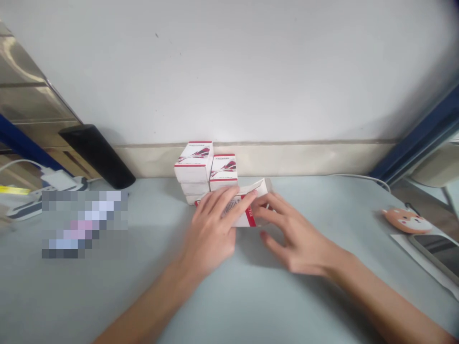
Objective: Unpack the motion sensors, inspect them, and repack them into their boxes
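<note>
A white and red cardboard box (247,217) lies on its side at the middle of the table, with a flap at its right end standing up. My left hand (215,224) is closed over its left part, fingers across the top. My right hand (290,234) is at the box's right end; its fingertips reach the end flaps, while the thumb stays apart below. Whether those fingertips press on the flap is blurred. Just behind, a stack of similar small boxes (193,172) stands beside another box (224,168), partly hidden by my left hand.
A black upright object (96,155) leans at the back left, near a power strip (27,205) with a white plug. A pixelated patch covers something on the left. On the right lie an orange animal-faced pouch (407,220) and a phone (439,253). A white wall (251,71) closes off the back.
</note>
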{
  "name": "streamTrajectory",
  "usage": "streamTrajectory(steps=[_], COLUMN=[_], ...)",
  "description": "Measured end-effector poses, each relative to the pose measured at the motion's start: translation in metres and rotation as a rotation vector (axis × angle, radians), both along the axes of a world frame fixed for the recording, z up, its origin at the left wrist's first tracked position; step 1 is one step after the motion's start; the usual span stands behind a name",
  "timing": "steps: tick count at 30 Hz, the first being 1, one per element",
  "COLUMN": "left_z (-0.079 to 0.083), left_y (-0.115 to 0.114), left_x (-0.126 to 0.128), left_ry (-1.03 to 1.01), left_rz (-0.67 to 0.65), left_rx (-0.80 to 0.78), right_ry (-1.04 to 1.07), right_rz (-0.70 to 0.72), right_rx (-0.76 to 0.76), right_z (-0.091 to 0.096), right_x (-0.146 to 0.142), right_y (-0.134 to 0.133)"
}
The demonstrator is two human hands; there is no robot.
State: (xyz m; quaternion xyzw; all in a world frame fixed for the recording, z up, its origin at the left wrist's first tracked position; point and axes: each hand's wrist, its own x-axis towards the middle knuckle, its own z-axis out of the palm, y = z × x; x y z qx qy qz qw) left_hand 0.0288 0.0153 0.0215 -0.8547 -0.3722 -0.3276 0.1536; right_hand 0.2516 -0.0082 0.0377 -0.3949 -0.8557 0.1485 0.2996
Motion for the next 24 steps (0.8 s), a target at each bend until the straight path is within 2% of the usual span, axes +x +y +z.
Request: streamTrajectory(steps=[5,9,12,14,16,18,21,24], left_z=[0.001,0.003,0.004,0.004,0.004,0.004,0.004,0.003], left_y=[0.003,0.003,0.003,0.003,0.002,0.002,0.002,0.002], left_x=[-0.002,-0.003,-0.003,-0.003,-0.003,-0.003,-0.002,-0.001], left_ry=[-0.013,-0.036,-0.034,-0.029,-0.029,-0.025,-0.012,-0.002], left_rz=[0.032,0.032,0.039,0.039,0.033,0.017,-0.004,-0.014], left_rx=[-0.035,-0.038,-0.044,-0.053,-0.051,-0.045,-0.041,-0.031], right_ry=[0.064,0.17,0.171,0.042,-0.131,-0.261,-0.335,-0.279], right_rz=[-0.035,-0.13,-0.354,-0.535,-0.651,-0.671,-0.625,-0.632], right_rx=[0.017,0.053,0.074,0.053,-0.021,-0.116,-0.188,-0.058], right_z=[0.003,0.006,0.005,0.001,-0.007,-0.014,-0.018,-0.008], right_x=[0.011,0.026,0.046,0.059,0.071,0.079,0.083,0.074], right_y=[0.007,0.015,0.026,0.034,0.041,0.046,0.046,0.038])
